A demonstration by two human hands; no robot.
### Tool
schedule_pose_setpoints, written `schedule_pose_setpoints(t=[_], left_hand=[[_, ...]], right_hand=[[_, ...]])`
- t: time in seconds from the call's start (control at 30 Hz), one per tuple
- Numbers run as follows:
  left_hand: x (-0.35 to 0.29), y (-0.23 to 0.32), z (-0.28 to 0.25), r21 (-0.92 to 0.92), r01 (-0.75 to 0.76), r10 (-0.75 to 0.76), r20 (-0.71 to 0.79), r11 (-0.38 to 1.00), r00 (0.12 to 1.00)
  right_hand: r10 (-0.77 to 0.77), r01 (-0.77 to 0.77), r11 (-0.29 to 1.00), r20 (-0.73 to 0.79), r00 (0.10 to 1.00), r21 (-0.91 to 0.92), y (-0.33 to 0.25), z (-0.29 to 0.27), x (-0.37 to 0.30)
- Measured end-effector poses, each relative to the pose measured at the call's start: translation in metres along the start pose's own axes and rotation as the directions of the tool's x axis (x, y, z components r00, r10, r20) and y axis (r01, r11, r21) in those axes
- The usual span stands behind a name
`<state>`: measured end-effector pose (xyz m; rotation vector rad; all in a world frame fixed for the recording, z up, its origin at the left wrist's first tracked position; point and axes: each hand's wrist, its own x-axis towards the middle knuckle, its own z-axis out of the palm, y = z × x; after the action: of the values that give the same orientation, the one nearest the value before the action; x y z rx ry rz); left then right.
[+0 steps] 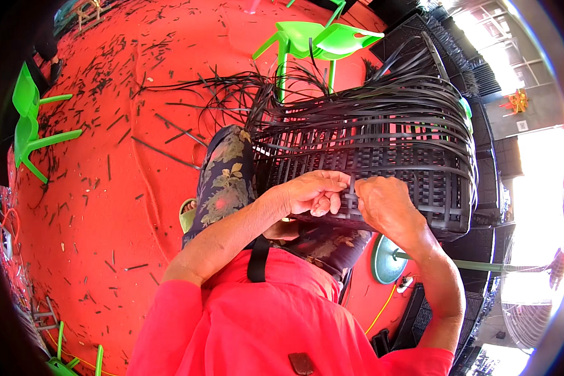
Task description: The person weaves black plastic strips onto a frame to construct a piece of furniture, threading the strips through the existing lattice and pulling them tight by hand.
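A black woven basket, made of flat plastic-looking strips, rests on its side in front of me, close to my lap. Along its near edge both hands work close together. My left hand is closed, thumb and forefinger pinching at a short black strip on the weave. Right beside it, my right hand is curled round the same spot, its fingertips partly hidden. Many long loose strips arch over the basket's far side and trail off to the left.
Green plastic chairs stand beyond the basket, with more green chairs at the left. Strip scraps litter the red floor. A round green stand base, a fan, a yellow cable and stacked black woven pieces are at the right.
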<state>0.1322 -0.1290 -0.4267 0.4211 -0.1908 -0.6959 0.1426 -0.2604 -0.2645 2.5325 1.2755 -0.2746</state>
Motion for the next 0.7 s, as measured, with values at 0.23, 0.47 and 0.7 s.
schedule_pose_setpoints(t=[0.23,0.47,0.7], left_hand=[[0.002,-0.003,-0.006,-0.036,-0.014,0.014,-0.014,0.999,1.000],[-0.004,0.012,0.004,0.373,0.066,-0.066,-0.012,0.926,0.998],[-0.020,0.016,0.011,0.728,0.034,0.103,-0.142,0.685,0.984]], right_hand=[[0.040,-0.034,0.995,-0.068,0.997,0.095,-0.004,0.001,-0.001],[0.007,0.002,0.974,-0.041,0.999,0.226,0.004,0.002,0.002],[-0.043,0.080,0.972,-0.169,0.985,0.220,0.000,0.007,0.000]])
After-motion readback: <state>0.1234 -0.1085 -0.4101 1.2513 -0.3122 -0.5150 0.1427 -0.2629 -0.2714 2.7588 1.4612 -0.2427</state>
